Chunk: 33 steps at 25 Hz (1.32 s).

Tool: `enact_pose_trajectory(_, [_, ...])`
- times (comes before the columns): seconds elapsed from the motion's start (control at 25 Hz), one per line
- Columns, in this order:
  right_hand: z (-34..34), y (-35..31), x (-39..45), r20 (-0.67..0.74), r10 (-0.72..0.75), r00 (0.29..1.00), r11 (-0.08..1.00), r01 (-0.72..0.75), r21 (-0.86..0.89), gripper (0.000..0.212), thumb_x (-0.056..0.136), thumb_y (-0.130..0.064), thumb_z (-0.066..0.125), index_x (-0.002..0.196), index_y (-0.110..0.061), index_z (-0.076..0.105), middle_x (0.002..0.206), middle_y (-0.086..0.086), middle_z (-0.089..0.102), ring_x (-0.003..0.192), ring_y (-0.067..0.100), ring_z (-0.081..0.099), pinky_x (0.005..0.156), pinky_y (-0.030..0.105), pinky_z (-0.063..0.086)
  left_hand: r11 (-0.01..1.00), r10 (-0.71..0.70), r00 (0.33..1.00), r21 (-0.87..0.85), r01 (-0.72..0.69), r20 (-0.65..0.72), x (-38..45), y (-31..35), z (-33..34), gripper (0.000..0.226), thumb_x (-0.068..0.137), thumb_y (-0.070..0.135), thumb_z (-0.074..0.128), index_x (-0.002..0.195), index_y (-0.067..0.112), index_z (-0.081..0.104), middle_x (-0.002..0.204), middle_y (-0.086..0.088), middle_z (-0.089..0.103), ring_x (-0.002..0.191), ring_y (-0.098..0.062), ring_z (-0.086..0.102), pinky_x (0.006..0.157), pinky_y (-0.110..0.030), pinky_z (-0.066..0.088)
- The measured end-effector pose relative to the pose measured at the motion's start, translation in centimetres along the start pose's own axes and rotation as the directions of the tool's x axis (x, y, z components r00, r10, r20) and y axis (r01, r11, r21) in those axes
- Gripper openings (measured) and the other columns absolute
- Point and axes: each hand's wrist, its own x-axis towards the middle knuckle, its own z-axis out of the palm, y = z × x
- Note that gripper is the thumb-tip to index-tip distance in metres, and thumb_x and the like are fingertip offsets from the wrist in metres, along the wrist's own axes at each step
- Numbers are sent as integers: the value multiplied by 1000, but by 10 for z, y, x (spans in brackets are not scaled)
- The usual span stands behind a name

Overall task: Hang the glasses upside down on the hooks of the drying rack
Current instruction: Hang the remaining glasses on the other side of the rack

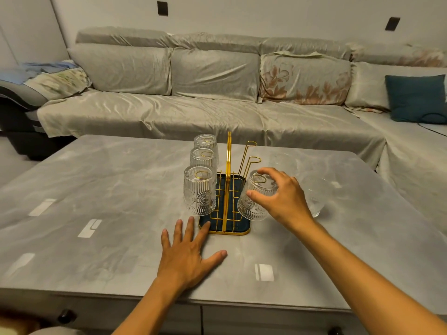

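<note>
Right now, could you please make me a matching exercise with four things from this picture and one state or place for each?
Things:
1. left hand
2. right hand
3. two far right hooks
4. teal cushion

States:
A. on the sofa
B. empty
C. flat on the table
D. on an upside-down glass

Pairs: 1-C, 2-D, 3-B, 4-A
</note>
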Motion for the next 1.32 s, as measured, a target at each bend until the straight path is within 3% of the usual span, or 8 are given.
enact_pose_trajectory(0.36, [-9, 9, -12, -43, -22, 999, 989, 28, 147, 59, 76, -57, 66, 127, -39, 45, 130, -8, 49, 110, 14, 50, 81, 31, 48, 1000, -6, 1000, -1, 6, 6, -2, 2, -4, 94, 66, 96, -1, 146, 50, -14, 162, 1, -17, 147, -26, -22, 115, -57, -17])
enact_pose_trajectory(0.48, [-15, 48, -27, -458, 286, 842, 942, -161, 293, 62, 78, -50, 64, 132, -37, 37, 133, -8, 46, 101, 15, 54, 76, 35, 50, 1000, -3, 1000, -2, 3, 3, 0, 2, -5, 94, 66, 95, -1, 146, 49, -15, 162, 1, -17, 147, -26, -21, 115, -57, -16])
enact_pose_trajectory(0.6, [-11, 95, -25, -304, 647, 699, 756, -538, 372, 93, 72, -37, 75, 145, -25, 18, 150, 7, 32, 127, 33, 41, 99, 44, 41, 1000, 4, 1000, 11, -4, 15, -1, 2, -4, 93, 66, 95, -2, 144, 48, -19, 162, 1, -17, 148, -27, -20, 116, -58, -14])
enact_pose_trajectory(0.68, [-5, 114, -21, -136, 699, 702, 690, -613, 385, 102, 68, -28, 81, 146, -22, 15, 150, 9, 34, 129, 33, 41, 102, 41, 40, 1000, -1, 1000, 8, 0, 12, -2, 2, -5, 92, 66, 95, -2, 142, 48, -22, 162, 1, -18, 148, -26, -20, 116, -58, -14])
enact_pose_trajectory(0.88, [-11, 137, -17, -101, 674, 732, 723, -625, 295, 77, 57, -28, 86, 123, -18, 48, 122, 11, 61, 100, 28, 59, 84, 37, 51, 1000, -17, 1000, 4, 17, 15, -1, 3, -4, 91, 64, 96, -3, 138, 49, -27, 161, 3, -21, 146, -25, -24, 115, -57, -17])
enact_pose_trajectory(1.04, [-47, 110, 13, -11, 478, 878, 830, -448, 333, 75, 59, -33, 87, 125, -21, 54, 125, 7, 57, 104, 26, 58, 84, 43, 54, 1000, -2, 1000, -5, 2, 0, 1, 1, -2, 88, 64, 96, -3, 136, 51, -28, 159, 3, -23, 146, -25, -24, 114, -56, -19])
enact_pose_trajectory(1.2, [-88, 45, 64, -107, 380, 919, 848, -300, 437, 76, 51, -54, 85, 114, -28, 52, 107, -1, 61, 94, 17, 63, 70, 36, 57, 1000, 6, 1000, -2, -6, -7, 2, 0, 1, 86, 66, 95, -2, 135, 53, -29, 158, 4, -24, 146, -26, -24, 113, -56, -20])
enact_pose_trajectory(1.32, [-96, 1, 94, -175, 296, 939, 927, -239, 289, 67, 50, -60, 81, 103, -29, 54, 99, 0, 63, 87, 17, 63, 71, 44, 58, 1000, 3, 1000, -4, -3, -5, 1, 0, 1, 85, 66, 96, -2, 134, 54, -29, 159, 4, -23, 146, -25, -24, 113, -56, -20])
